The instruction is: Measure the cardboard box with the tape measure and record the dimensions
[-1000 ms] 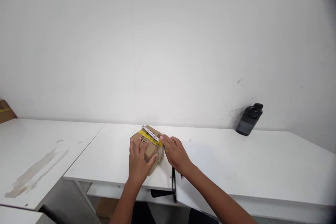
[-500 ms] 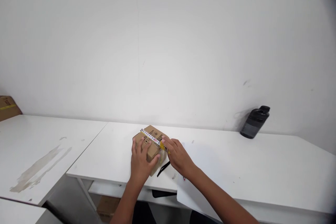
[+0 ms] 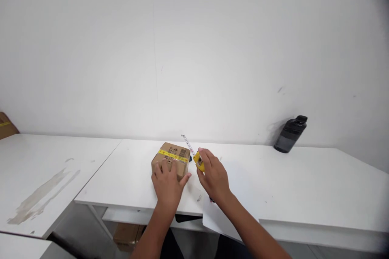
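A small cardboard box [image 3: 174, 149] with yellow tape across its top sits on the white table. My left hand [image 3: 167, 188] grips its near side, fingers over the top and thumb at the right side. Just right of the box, my right hand [image 3: 214, 174] is closed around a yellow tape measure [image 3: 199, 162]. The measure's white blade [image 3: 188, 143] sticks out toward the wall, up and to the left, its end free of the box. Something small and dark, partly hidden, shows between the box and the tape measure.
A black bottle [image 3: 290, 134] leans against the wall at the right. White paper [image 3: 212, 218] lies by the table's front edge under my right forearm. Another carton [image 3: 7, 125] stands at the far left, and one more box [image 3: 126, 234] is below the table.
The tape measure's blade has come off the box top, and my right hand has drawn it away to the right. The box has turned under my left hand, its yellow tape now showing.
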The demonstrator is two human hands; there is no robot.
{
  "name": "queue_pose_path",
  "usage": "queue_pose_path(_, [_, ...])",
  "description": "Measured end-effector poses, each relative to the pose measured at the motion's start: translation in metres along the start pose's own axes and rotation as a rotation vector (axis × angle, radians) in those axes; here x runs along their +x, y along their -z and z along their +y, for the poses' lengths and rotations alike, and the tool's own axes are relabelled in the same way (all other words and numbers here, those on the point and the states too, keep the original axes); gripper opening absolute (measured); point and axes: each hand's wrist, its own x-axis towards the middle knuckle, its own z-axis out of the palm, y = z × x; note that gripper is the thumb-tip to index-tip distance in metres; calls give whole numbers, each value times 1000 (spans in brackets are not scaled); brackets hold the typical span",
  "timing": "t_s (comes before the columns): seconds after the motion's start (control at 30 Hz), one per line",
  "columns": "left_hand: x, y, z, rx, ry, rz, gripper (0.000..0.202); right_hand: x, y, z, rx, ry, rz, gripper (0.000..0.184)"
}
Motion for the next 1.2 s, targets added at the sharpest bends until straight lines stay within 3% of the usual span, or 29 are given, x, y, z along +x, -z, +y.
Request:
queue_pose_path(0.07, [6,19,16,41,-72,-120,49,5,6,-2,3,-43,-65,62])
queue_pose_path(0.13, [16,35,16,2,-192,-219,41,10,11,-1,2,-73,-79,63])
queue_pose_path(0.2, [24,43,0,-100,-320,-298,40,13,16,1,20,-50,-46,66])
queue_pose_path(0.3, [27,36,-34,-243,-399,-352,46,11,21,5,73,135,11,63])
queue_pose_path(0.4, [12,13,-51,-312,-335,-283,48,3,18,3,106,282,-7,61])
queue_pose_path(0.57, [-12,-17,-42,-281,-302,-81,52,-7,3,-13,145,333,-4,60])
queue_pose_path(0.8, [-10,-20,-43,-210,-331,-82,58,-13,-13,-24,238,326,16,59])
queue_pose_path(1.03, [-10,-19,-43,-232,-312,-79,56,-23,-13,-25,285,290,69,61])
queue_pose_path(1.2, [-17,-13,-67,-321,-320,-54,50,-34,0,-10,317,162,228,72])
